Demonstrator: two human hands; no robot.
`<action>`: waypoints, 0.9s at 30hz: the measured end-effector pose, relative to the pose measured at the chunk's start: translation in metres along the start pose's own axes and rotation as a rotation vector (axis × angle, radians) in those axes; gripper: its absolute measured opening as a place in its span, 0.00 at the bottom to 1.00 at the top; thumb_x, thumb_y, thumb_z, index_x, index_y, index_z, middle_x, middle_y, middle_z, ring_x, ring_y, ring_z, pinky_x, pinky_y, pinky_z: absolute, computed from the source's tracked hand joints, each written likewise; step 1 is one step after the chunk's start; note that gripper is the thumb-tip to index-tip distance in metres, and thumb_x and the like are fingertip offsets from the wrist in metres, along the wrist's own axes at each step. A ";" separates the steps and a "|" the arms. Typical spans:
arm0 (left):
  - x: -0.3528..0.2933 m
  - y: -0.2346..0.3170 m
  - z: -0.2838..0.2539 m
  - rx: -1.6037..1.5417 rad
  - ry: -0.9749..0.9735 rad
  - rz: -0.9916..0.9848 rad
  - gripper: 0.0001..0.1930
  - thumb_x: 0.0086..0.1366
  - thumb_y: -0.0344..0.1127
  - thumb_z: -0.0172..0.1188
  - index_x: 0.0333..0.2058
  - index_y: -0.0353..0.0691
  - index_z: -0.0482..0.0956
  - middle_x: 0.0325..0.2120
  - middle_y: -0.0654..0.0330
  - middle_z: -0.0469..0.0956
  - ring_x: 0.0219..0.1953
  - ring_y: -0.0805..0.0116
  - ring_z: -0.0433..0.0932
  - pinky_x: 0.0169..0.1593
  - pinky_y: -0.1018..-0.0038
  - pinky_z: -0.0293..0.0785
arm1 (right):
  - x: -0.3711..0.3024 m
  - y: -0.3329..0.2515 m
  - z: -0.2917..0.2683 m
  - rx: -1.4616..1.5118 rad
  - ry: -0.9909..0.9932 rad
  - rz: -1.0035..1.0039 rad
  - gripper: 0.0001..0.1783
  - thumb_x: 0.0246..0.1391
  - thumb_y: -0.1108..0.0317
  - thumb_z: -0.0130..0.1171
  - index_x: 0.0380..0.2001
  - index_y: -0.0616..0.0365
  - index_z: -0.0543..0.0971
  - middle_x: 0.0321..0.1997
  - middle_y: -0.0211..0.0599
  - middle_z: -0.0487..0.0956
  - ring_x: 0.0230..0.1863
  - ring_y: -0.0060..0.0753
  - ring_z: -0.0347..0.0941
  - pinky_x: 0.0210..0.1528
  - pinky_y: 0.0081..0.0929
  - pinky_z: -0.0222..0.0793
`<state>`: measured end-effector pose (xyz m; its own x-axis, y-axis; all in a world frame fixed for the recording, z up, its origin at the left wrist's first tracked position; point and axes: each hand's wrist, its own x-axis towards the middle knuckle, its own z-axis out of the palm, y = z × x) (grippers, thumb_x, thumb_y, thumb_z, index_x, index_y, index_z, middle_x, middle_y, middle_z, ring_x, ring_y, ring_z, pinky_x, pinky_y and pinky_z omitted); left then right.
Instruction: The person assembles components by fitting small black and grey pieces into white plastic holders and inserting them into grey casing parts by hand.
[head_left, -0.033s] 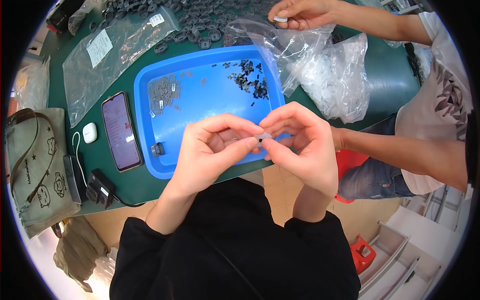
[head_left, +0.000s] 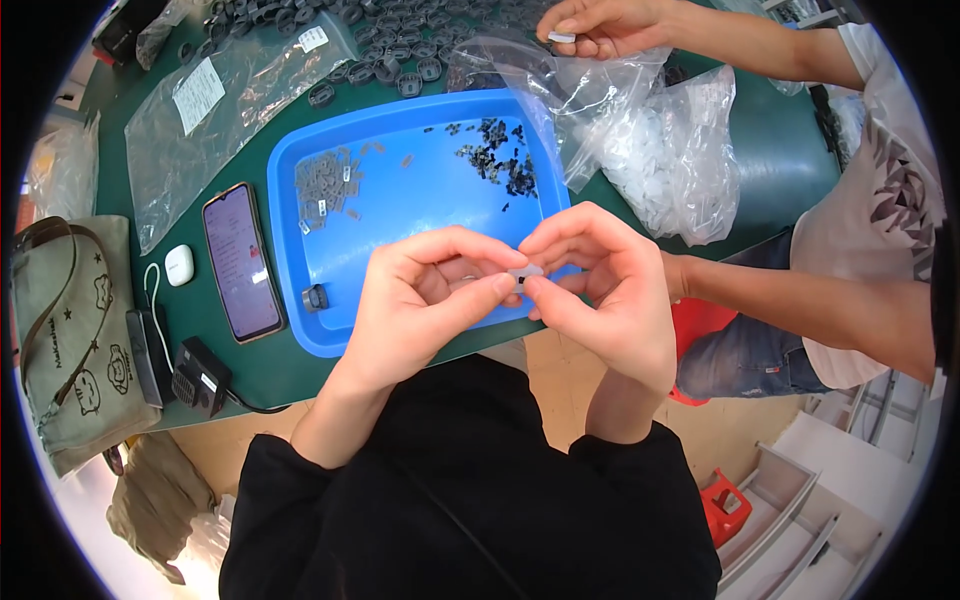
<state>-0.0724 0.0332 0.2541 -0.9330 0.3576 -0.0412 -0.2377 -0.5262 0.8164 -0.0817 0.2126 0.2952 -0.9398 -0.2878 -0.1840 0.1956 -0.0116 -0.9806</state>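
Observation:
My left hand (head_left: 420, 295) and my right hand (head_left: 610, 290) meet over the near edge of the blue tray (head_left: 283, 230). Between their thumbs and fingertips they pinch a small translucent white plastic piece (head_left: 524, 273) with a black spot on it. The fingers cover most of the piece. Inside the tray, small grey translucent pieces (head_left: 325, 185) lie at the far left and tiny black parts (head_left: 495, 160) at the far right. A dark grey ring-shaped part (head_left: 315, 298) rests in the near left corner.
Left of the tray are a phone (head_left: 243, 262), a white earbud case (head_left: 179, 265), a black device (head_left: 200, 375) and a cloth bag (head_left: 75, 330). Dark ring parts (head_left: 400, 45) pile up behind. A bag of white pieces (head_left: 670, 160) lies right, beside a co-worker's hand (head_left: 600, 25).

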 end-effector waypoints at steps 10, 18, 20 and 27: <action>0.007 0.002 -0.008 -0.012 -0.016 -0.122 0.07 0.61 0.21 0.58 0.38 0.28 0.76 0.36 0.56 0.79 0.39 0.70 0.79 0.45 0.75 0.77 | 0.011 0.001 -0.007 -0.005 -0.116 0.006 0.11 0.46 0.78 0.58 0.36 0.61 0.73 0.30 0.29 0.77 0.34 0.17 0.76 0.31 0.12 0.69; 0.000 0.000 -0.006 0.060 -0.013 -0.124 0.06 0.61 0.23 0.59 0.37 0.29 0.75 0.33 0.57 0.79 0.38 0.71 0.79 0.45 0.76 0.76 | 0.009 0.005 -0.007 -0.059 -0.160 0.034 0.11 0.47 0.78 0.59 0.36 0.60 0.72 0.30 0.27 0.76 0.34 0.15 0.73 0.33 0.14 0.69; 0.000 0.001 -0.007 0.084 -0.003 -0.131 0.06 0.61 0.23 0.59 0.37 0.29 0.75 0.33 0.57 0.79 0.38 0.72 0.79 0.44 0.76 0.76 | 0.008 0.006 -0.004 -0.070 -0.140 0.019 0.11 0.47 0.78 0.59 0.36 0.60 0.72 0.30 0.27 0.76 0.34 0.16 0.74 0.33 0.14 0.70; 0.004 0.003 -0.012 0.034 0.041 -0.133 0.06 0.60 0.22 0.59 0.37 0.29 0.75 0.32 0.57 0.78 0.35 0.72 0.78 0.42 0.76 0.76 | 0.011 0.010 -0.002 -0.005 -0.095 -0.013 0.13 0.49 0.76 0.62 0.39 0.62 0.73 0.32 0.31 0.78 0.35 0.20 0.77 0.35 0.15 0.72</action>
<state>-0.0796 0.0237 0.2498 -0.9043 0.3900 -0.1735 -0.3515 -0.4496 0.8212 -0.0900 0.2112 0.2831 -0.9115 -0.3769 -0.1644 0.1821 -0.0114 -0.9832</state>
